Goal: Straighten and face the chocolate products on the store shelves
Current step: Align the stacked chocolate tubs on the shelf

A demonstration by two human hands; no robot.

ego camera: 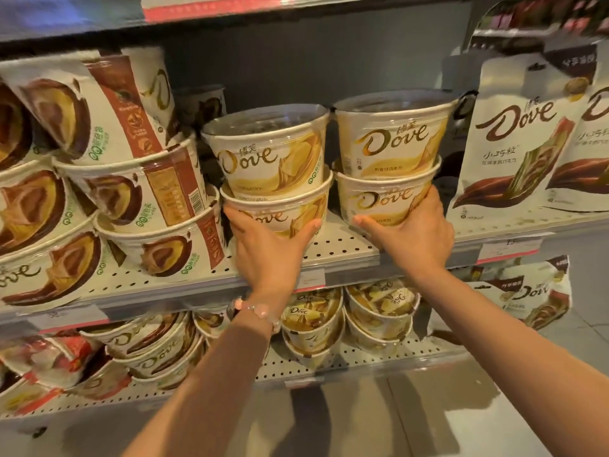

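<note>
Chocolate tubs (273, 166) stand stacked in twos on the shelf (342, 249) — left hand (267, 249) and right hand (418, 232) each cup a bottom tub. Probably light, stiff, slick-sided — best held low.

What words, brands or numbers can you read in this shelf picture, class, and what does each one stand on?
"Dove": top-left yellow tub.
"Dove": top-right yellow tub.
"Dove": lower-right yellow tub, held in the right hand.
"ove", partly covered: lower-left yellow tub, held in the left hand.
"Dove" and "小巧粒": white pouch.
Price tags, barcode and small print: too blurred.
</note>
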